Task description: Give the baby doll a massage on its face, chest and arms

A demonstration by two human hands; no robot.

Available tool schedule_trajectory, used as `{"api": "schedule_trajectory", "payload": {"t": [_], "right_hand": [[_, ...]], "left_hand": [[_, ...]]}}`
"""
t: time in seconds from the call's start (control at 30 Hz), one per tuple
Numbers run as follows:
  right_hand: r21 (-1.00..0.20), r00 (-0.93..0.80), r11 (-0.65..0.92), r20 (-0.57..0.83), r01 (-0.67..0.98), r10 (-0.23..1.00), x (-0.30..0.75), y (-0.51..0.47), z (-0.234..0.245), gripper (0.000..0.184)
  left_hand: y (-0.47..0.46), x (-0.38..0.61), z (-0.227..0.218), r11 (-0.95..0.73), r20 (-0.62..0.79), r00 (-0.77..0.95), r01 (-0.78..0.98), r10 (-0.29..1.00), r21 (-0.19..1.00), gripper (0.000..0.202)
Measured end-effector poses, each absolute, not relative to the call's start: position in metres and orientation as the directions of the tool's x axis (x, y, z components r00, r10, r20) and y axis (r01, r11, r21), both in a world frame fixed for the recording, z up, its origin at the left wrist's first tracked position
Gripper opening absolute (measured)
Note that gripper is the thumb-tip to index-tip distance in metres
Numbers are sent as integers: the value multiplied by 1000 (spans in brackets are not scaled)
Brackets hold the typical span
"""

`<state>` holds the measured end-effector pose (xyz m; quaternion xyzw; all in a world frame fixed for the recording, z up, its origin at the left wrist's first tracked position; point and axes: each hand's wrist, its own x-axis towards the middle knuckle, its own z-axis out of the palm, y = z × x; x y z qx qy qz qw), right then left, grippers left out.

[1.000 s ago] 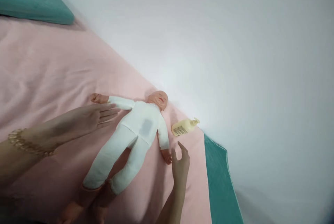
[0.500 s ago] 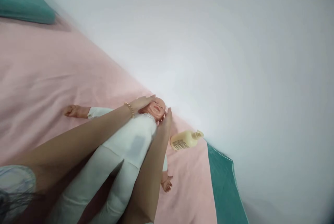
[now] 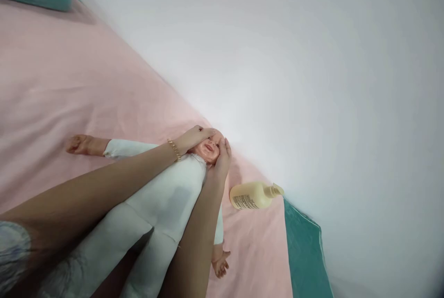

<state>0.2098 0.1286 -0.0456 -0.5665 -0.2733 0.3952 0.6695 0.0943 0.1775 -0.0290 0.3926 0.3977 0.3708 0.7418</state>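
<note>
The left hand (image 3: 196, 139) and the right hand (image 3: 222, 161) hold the head of the doll (image 3: 169, 205) between them, the fingers of each being laid along one side. The doll lies face up on the pink sheet (image 3: 86, 80), its white body extending from the fingers towards the person. Near the right fingers, on their right, is a yellow pump bottle (image 3: 251, 195).

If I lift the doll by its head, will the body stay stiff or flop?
The doll will probably flop somewhat at the hips, where its soft-looking cloth body is seamed. Its head, between the left hand and right hand, is likely firmer, and its glossy surface may be slightly slippery.
</note>
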Motion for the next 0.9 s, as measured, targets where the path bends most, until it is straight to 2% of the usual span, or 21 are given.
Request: {"api": "schedule_trajectory", "payload": {"t": [0.1,0.17,0.33,0.43,0.63,0.9], "right_hand": [[-918,571,82,-170,-388,803,198,116,-39,67],[-904,570,101,-173,-416,803,193,110,-37,68],[-912,616,137,-146,-387,774,191,111,-40,72],[-926,633,119,-147,-357,761,191,115,-43,70],[-942,662,134,-112,-309,741,189,121,-44,63],[-927,629,172,-83,-334,773,203,120,-61,62]], "left_hand": [[169,88,-28,363,-257,378,-243,890,900,62],[164,85,-27,329,-226,368,-247,902,911,66],[160,83,-23,288,-199,366,-207,909,935,62],[161,84,-21,319,-226,368,-217,902,923,59],[160,86,-16,331,-217,382,-264,898,906,40],[167,91,-28,442,-288,384,-410,877,798,37]]}}
